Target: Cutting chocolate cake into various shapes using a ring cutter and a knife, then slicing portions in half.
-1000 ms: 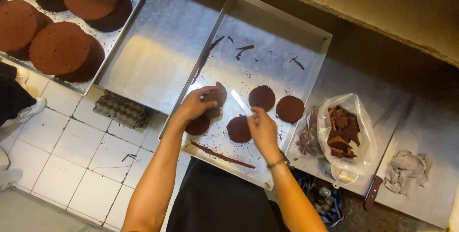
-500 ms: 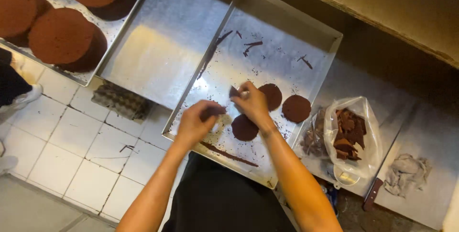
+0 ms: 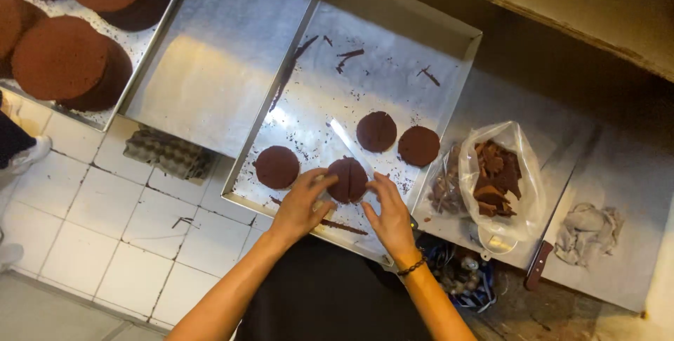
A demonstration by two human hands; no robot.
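A steel baking tray point(image 3: 393, 18) lies in front of me with several small round chocolate cakes on it. My left hand point(image 3: 303, 204) and my right hand point(image 3: 386, 214) sit on either side of the nearest cake point(image 3: 349, 179), fingertips touching its edges. That cake shows a split line down its middle. Another small cake point(image 3: 276, 166) lies to the left, and two more, a small cake point(image 3: 376, 131) and a small cake point(image 3: 418, 145), lie further back. Chocolate crumbs and strips are scattered over the tray.
A clear plastic bag of chocolate cake scraps point(image 3: 498, 179) stands at the right, with a crumpled cloth point(image 3: 586, 228) and a knife handle point(image 3: 539, 265) beyond. A tray of large round chocolate cakes point(image 3: 63, 56) is at the far left. An egg carton point(image 3: 167, 153) lies on the tiled floor.
Both hands had been lifted together over the tray holding a piece; now they are lowered onto the nearest small cake, one at each side.
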